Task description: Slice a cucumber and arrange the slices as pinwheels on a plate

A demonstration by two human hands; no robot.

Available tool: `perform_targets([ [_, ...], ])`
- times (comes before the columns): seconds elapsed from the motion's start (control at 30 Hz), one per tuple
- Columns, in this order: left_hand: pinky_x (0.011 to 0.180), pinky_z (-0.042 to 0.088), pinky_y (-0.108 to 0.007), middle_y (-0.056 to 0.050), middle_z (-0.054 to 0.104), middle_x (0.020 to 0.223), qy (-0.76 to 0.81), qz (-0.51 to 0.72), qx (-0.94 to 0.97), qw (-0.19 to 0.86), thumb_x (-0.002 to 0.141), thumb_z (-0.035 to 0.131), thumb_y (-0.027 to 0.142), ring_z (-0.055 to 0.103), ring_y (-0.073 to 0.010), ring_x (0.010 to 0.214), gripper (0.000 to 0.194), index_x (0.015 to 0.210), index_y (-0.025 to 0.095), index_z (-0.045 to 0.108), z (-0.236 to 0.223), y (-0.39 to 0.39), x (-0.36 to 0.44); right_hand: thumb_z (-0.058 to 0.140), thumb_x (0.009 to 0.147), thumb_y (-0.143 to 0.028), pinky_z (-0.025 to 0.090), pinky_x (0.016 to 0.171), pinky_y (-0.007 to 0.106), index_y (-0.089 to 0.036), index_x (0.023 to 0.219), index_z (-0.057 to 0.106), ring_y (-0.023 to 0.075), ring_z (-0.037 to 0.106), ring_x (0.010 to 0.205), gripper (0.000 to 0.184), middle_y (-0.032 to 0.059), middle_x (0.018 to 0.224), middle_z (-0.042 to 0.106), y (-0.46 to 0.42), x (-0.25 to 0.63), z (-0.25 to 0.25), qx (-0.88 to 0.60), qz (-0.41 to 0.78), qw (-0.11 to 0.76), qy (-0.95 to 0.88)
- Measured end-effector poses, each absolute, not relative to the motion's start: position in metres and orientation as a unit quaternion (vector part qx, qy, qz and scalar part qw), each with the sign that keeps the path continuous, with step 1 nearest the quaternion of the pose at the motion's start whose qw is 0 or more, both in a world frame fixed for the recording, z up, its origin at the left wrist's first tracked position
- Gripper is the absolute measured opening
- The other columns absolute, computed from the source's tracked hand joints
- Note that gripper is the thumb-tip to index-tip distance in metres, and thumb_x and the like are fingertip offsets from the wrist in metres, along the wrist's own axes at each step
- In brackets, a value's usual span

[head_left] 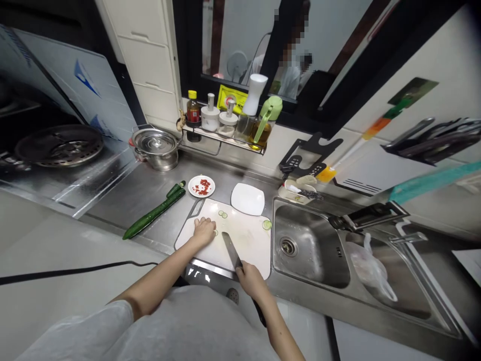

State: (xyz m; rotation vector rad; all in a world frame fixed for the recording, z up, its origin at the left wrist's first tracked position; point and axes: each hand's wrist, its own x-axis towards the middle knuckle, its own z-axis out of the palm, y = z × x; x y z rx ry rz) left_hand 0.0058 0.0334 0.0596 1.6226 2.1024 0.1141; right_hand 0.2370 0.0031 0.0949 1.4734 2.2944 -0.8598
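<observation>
My right hand [252,280] is wrapped round the handle of a kitchen knife [230,247], its blade pointing forward over the white cutting board [248,240]. On the board's left part rests my left hand [205,230], fingers bent down against a thin cucumber slice [215,232] that peeks out at its right side. Whatever else lies under the palm is hidden. Two more cucumber slices [223,214] lie farther back, and a pale green cucumber piece [266,224] sits at the right edge. Behind the board stands a white square plate [248,199].
A long cucumber [154,214] and a shorter piece [173,190] lie left of the board. Near them is a small dish [202,186] with chopped red bits. A lidded steel pot [160,148] stands behind. The sink [311,250] adjoins on the right; a condiment rack [225,138] hangs behind.
</observation>
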Motion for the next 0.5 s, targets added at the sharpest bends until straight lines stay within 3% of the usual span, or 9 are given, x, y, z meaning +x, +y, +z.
perform_targets([
  [0.23, 0.088, 0.026, -0.042, -0.011, 0.065, 0.106, 0.767, 0.054, 0.596, 0.233, 0.082, 0.05, 0.018, 0.049, -0.0279, 0.108, 0.017, 0.092, 0.019, 0.063, 0.065, 0.033, 0.011, 0.04, 0.094, -0.023, 0.032, 0.068, 0.024, -0.014, 0.102, 0.063, 0.019, 0.062, 0.088, 0.026, 0.011, 0.093, 0.071, 0.015, 0.254, 0.088, 0.549, -0.305, 0.104, 0.771],
  [0.5, 0.087, 0.026, -0.04, -0.006, 0.069, 0.094, 0.761, 0.126, 0.582, 0.258, 0.086, 0.044, 0.014, 0.054, -0.0242, 0.102, 0.019, 0.088, 0.021, 0.062, 0.067, 0.016, 0.021, 0.039, 0.093, -0.023, 0.033, 0.069, 0.025, -0.015, 0.099, 0.063, 0.0199, 0.063, 0.091, 0.025, 0.0122, 0.097, 0.071, 0.015, 0.253, 0.086, 0.552, -0.302, 0.111, 0.77],
])
